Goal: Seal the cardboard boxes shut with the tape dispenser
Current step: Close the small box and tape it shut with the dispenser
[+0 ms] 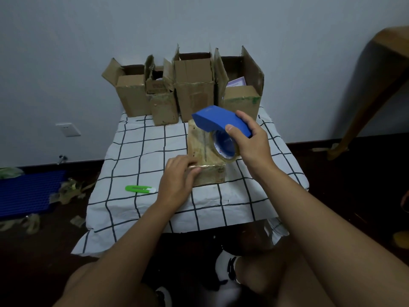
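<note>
the step in hand looks like laying a strip of clear tape along the top seam of the closed cardboard box [204, 151] that sits on the checked tablecloth [137, 147]. to do it well, the person would want the tape end anchored firmly on the near face before drawing the dispenser away along the seam, with the strip kept taut and centred over the join so both flaps are caught, then rubbed down flat.

the right hand [250, 142] grips the blue tape dispenser [221, 121] from above, fingers curled over its far side and thumb hooked on its near edge, wrist bent down, the roll hanging just below the palm and over the box's top. the dispenser is tilted, its nose pointing away and to the left of that hand.

the left hand [179, 176] lies with fingers fairly straight and together, pressing on the near top edge of the box where a shiny band of tape shows; it holds nothing. its forearm reaches in low from the near left.

a green utility knife [140, 189] lies on the cloth just left of the left hand. well beyond both hands, four open cardboard boxes [194, 85] stand in a row against the wall, flaps up, not yet sealed.
</note>
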The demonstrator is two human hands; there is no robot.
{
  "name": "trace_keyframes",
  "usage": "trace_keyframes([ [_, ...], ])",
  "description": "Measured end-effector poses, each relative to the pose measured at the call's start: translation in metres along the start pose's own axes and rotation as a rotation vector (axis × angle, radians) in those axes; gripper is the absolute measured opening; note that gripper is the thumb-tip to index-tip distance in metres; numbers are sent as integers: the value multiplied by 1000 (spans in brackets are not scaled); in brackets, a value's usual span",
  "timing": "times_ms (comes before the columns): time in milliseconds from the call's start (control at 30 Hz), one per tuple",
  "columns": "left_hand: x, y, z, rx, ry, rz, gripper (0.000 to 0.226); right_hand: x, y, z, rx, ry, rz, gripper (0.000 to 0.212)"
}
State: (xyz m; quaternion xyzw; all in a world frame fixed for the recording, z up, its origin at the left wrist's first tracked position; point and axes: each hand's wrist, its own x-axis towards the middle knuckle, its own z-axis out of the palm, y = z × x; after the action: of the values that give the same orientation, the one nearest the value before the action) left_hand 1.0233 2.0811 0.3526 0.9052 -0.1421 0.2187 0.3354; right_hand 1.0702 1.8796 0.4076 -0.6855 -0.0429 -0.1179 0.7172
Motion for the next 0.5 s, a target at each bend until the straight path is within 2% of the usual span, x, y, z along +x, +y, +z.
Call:
trace_keyframes([
  [100, -9, -3, 0, -188, 86, -137, 19, 0, -1, 0, -8, 6, 2, 42],
  [167, -9, -1, 0, -292, 78, -206, 18, 0, -2, 1, -9, 13, 1, 42],
  [233, -7, -1, -3, -299, 50, -211, 19, 0, -1, 0, -13, 13, -3, 41],
  [500, 14, -17, -28, 18, -218, 48, 16, 2, 1, 0, -5, 25, -3, 39],
])
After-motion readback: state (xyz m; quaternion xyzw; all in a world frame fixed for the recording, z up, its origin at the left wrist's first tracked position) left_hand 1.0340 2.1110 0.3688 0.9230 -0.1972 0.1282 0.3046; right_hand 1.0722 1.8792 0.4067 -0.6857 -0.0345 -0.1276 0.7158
